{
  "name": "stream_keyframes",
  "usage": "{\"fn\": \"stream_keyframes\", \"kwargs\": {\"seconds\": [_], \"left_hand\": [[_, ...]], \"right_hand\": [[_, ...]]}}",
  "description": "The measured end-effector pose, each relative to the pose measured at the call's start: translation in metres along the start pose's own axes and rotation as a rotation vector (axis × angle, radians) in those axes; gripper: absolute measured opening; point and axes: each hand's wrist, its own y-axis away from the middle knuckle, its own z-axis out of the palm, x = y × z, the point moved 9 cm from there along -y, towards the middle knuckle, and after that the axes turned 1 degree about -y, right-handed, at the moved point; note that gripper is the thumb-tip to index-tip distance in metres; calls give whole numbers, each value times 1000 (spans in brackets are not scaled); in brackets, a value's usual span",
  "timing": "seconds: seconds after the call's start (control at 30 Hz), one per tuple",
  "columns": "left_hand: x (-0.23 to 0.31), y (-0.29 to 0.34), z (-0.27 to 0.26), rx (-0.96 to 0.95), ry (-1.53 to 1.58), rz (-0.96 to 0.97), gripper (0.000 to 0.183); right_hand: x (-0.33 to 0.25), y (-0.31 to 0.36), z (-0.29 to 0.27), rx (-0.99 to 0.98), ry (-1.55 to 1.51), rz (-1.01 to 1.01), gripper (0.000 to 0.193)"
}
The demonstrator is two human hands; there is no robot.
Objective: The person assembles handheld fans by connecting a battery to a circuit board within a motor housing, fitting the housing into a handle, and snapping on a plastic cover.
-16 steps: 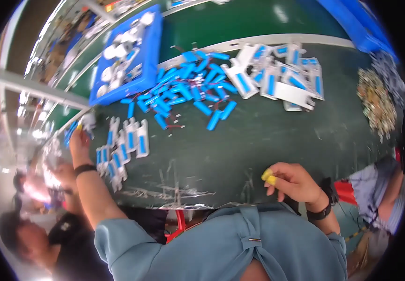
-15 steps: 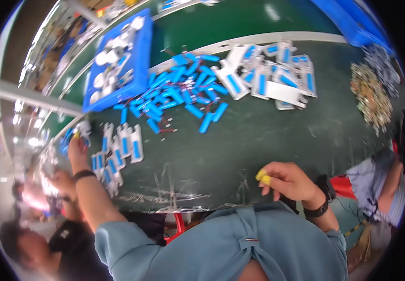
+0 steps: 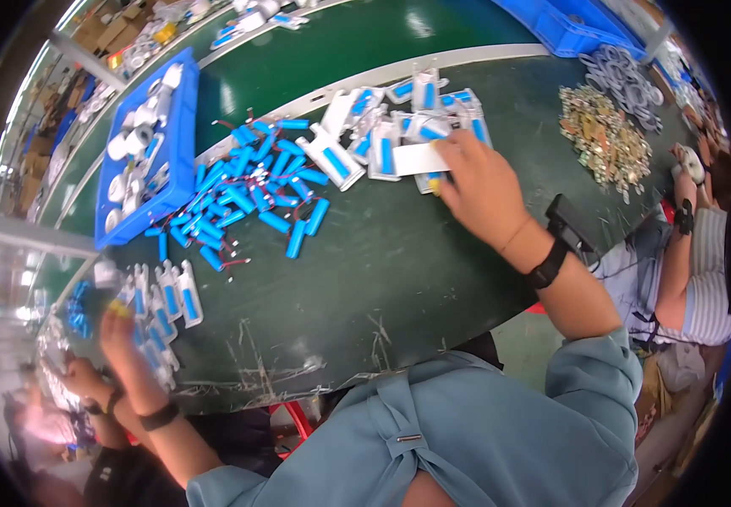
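My right hand (image 3: 479,186), with yellow finger covers, is over the far pile of white plastic casings (image 3: 386,152). Its thumb and fingers are closed on the end of a flat white plastic casing (image 3: 416,160). Blue inserts show in several of the other casings. My left hand (image 3: 120,334), also with yellow on its fingertips, is low at the left beside a group of white casings with blue inserts (image 3: 188,296). Motion smears its fingers, and whether it holds anything is unclear. Between the hands lies a heap of blue cylindrical cells with red wires (image 3: 255,186).
A blue tray (image 3: 186,156) of white round parts stands at the left. To the right are heaped small metal parts (image 3: 606,139), grey rings (image 3: 623,80) and a blue bin (image 3: 581,35). Co-workers sit either side; one hand (image 3: 688,165) at right holds a white part.
My right hand has gone from the near table edge out to the far casings and taken hold of a white one. My left hand has drawn back nearer. The whole view has shifted.
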Motion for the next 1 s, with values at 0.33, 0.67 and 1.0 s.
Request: {"fn": "stream_keyframes", "kwargs": {"seconds": [0.33, 0.67, 1.0], "left_hand": [[91, 128, 137, -324, -641, 343, 30], [161, 104, 175, -270, -602, 613, 24], [81, -187, 179, -154, -1122, 236, 56]], "right_hand": [[29, 6, 29, -288, -89, 169, 35], [-9, 6, -2, -91, -107, 34, 43], [-88, 9, 22, -175, -517, -135, 37]]}}
